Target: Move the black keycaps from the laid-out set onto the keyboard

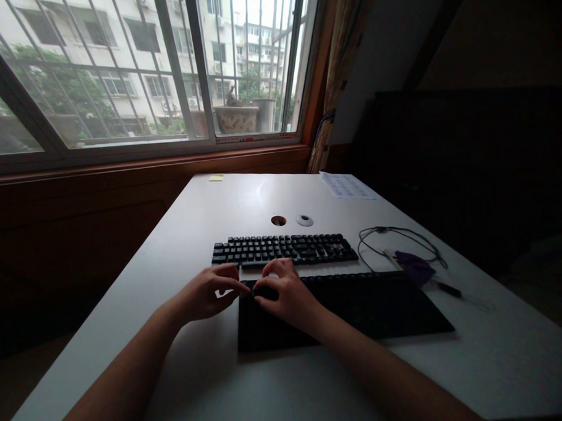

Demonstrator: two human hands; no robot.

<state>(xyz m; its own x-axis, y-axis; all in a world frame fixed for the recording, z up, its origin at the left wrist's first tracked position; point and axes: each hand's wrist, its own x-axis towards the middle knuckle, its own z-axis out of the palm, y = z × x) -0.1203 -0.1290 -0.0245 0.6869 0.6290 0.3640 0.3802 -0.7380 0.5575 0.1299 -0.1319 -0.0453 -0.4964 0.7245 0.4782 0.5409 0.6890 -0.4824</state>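
Observation:
A black keyboard [367,306] with a cable at its far edge lies flat on the white table. Behind it, black keycaps [291,247] are laid out in rows, with white table showing through gaps on the right. Over the keyboard's far left corner, my left hand [210,293] has thumb and index finger pinched together. Close beside it, my right hand [286,293] curls over the same end, thumb and index finger bent toward each other. The fingertips of both hands nearly meet. Anything between them is too small and dark to make out.
A looped cable [401,229], a purple cloth-like item [414,267] and a dark-handled wire tool [448,289] lie to the right. Farther back are a cable hole [278,221], a round cover [304,221], a printed sheet [348,186] and a yellow note [216,178].

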